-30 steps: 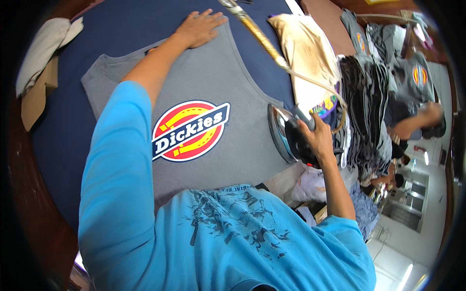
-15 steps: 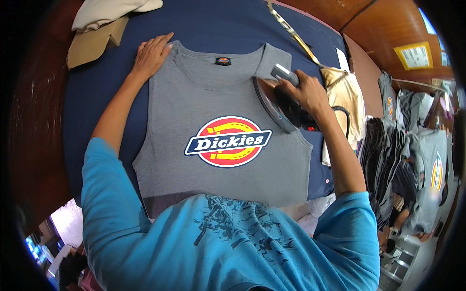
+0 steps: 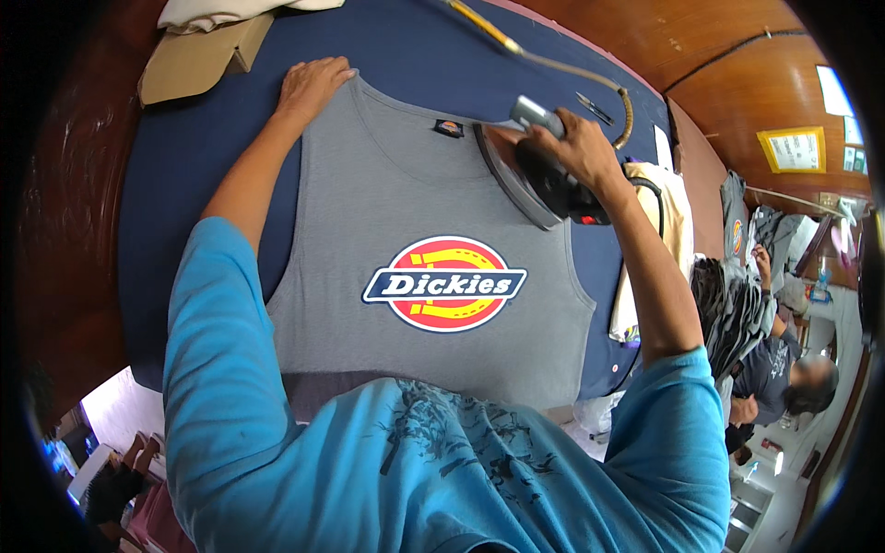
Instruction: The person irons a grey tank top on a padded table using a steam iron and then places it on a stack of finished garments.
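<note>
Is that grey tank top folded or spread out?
Spread: the tank top lies flat on the blue cloth, its front print showing; lower end hidden.

One grey cloth sleeveless shirt [image 3: 369, 203], with one round red-and-yellow emblem [image 3: 447, 316] and one small black neck label [image 3: 449, 128]. Bare hands, two: left hand [image 3: 313, 89] at the shirt's upper-left shoulder, right hand [image 3: 583, 152] over its upper right. One black-and-silver iron [image 3: 553, 184], same side. Beyond the shirt's upper left: one brown cardboard box [image 3: 189, 74]. Upper right: one slim dark tool [image 3: 595, 108], one yellow-bordered white sheet [image 3: 791, 150]. Other people: at least two, one far right of the shirt, one lower left.
</note>
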A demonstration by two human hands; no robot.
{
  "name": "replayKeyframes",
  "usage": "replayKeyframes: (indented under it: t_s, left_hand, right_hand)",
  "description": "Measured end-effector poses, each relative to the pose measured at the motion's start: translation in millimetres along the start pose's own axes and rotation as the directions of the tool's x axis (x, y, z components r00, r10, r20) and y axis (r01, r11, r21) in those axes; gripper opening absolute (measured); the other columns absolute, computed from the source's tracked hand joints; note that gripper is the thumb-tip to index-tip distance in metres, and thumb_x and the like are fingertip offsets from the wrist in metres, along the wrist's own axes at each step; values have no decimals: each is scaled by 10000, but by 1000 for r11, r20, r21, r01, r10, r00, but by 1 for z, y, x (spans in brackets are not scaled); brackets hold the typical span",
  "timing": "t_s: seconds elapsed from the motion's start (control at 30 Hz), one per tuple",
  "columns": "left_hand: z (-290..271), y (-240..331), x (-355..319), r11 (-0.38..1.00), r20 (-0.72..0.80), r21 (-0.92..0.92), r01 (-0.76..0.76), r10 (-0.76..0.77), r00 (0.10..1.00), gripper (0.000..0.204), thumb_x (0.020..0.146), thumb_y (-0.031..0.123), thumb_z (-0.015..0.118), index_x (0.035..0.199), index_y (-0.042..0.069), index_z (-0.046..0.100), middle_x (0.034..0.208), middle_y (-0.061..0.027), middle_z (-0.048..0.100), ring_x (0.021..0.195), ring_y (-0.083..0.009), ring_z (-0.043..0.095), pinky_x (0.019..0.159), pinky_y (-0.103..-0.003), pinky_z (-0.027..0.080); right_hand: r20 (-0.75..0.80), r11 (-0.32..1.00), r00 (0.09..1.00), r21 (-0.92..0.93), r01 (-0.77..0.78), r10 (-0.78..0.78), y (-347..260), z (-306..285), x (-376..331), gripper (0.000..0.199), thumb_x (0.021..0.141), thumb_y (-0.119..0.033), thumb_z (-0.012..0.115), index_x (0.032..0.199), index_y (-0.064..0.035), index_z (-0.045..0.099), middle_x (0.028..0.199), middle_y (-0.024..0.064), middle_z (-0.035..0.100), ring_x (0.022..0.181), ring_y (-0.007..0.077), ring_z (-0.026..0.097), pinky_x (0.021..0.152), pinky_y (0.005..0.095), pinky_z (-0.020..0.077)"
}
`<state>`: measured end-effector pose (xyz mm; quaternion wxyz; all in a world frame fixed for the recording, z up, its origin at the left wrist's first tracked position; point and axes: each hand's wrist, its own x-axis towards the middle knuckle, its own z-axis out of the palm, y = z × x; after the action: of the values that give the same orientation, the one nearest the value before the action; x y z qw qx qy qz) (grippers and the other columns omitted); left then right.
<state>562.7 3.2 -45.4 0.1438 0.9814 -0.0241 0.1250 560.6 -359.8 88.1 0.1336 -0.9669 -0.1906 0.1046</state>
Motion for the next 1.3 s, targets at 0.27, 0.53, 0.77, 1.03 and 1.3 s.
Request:
replayKeyframes:
  t_s: [0.27, 0.53, 0.77, 1.03, 1.3]
  left_hand:
    - [9, -6, 0, 1000, -38, 2, -6, 6, 999, 287, 882, 400, 483, 890, 126, 565, 845, -6, 567, 901, -188, 551, 827, -377, 371]
    - [8, -11, -2, 999, -70, -41, -26, 23, 997, 299, 881, 414, 482, 873, 123, 548, 841, -13, 576, 871, -192, 554, 818, -370, 361]
    - [7, -17, 3, 993, -31, -72, -99, 97, 995, 311, 859, 403, 520, 807, 98, 549, 808, -53, 594, 817, -243, 573, 765, -393, 386]
    - [-26, -41, 11, 956, 130, -292, -18, 58, 990, 335, 880, 364, 488, 895, 46, 593, 867, -161, 611, 822, -275, 569, 714, -363, 437]
    - [-115, -3, -231, 640, 125, -124, 758, -748, 652, 409, 895, 420, 441, 917, 49, 613, 834, -155, 634, 816, -312, 608, 707, -393, 455]
  right_hand:
    - [101, 942, 951, -144, 305, -292, -65, 24, 8, 507, 781, -503, 572, 903, -13, 614, 633, 187, 606, 594, 319, 628, 577, 379, 499]
    - [28, 935, 936, -50, 352, -351, -83, 27, 35, 520, 795, -498, 567, 1013, -28, 617, 741, 179, 653, 627, 294, 658, 605, 349, 528]
    - [173, 789, 801, -150, 596, -573, -163, 47, 29, 521, 812, -517, 541, 988, -31, 608, 699, 171, 645, 632, 287, 658, 621, 361, 538]
    - [130, 855, 864, -133, 501, -487, -217, 66, 67, 539, 828, -546, 494, 1000, -51, 619, 771, 146, 661, 737, 274, 662, 698, 377, 523]
    - [69, 923, 920, 3, 386, -385, -215, 60, 81, 458, 797, -482, 557, 1012, -85, 640, 895, 172, 655, 861, 321, 635, 786, 386, 492]
